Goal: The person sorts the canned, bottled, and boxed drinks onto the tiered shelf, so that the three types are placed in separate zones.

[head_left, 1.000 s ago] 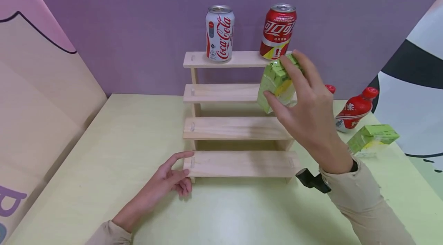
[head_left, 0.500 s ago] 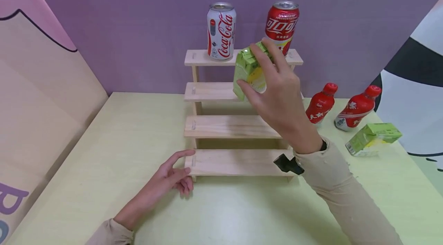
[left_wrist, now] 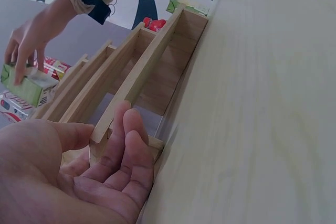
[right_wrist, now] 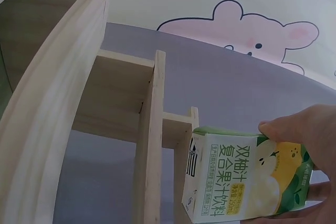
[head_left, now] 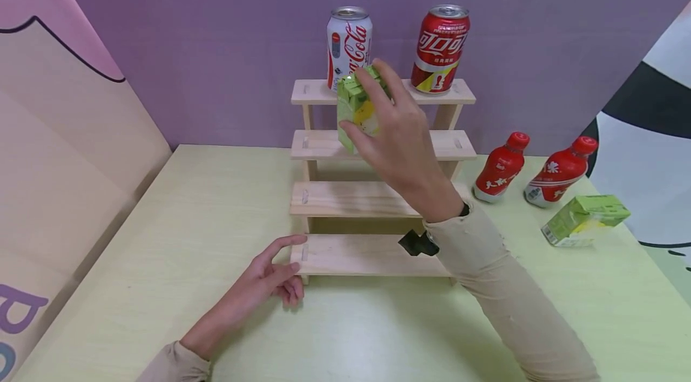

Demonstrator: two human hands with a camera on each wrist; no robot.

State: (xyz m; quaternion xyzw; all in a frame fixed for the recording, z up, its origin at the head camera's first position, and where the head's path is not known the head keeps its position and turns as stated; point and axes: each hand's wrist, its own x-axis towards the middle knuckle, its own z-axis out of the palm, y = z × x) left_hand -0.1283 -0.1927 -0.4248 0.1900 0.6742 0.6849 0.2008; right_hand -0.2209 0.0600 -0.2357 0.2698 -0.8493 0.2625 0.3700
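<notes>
My right hand (head_left: 399, 142) grips a green juice carton (head_left: 353, 109) by its upper part. The carton is in front of the white cola can (head_left: 345, 49) and over the second-highest step of a wooden tiered rack (head_left: 356, 199). In the right wrist view the juice carton (right_wrist: 231, 177) shows its printed side beside the boards; contact with the step cannot be told. My left hand (head_left: 264, 280) pinches the left end of the lowest step between thumb and fingers, as the left wrist view shows at the board (left_wrist: 123, 98). A red cola can (head_left: 441, 49) stands on the top step's right.
Two red bottles (head_left: 499, 169) stand on the table (head_left: 227, 190) to the right of the rack. Another green juice carton (head_left: 583, 220) lies in front of them. A purple backdrop (head_left: 216, 58) rises behind the rack, and a printed panel (head_left: 70, 130) stands along the left.
My right hand has carried the juice carton leftward across the rack, from before the red can to before the white can. The left hand keeps its hold on the lowest step.
</notes>
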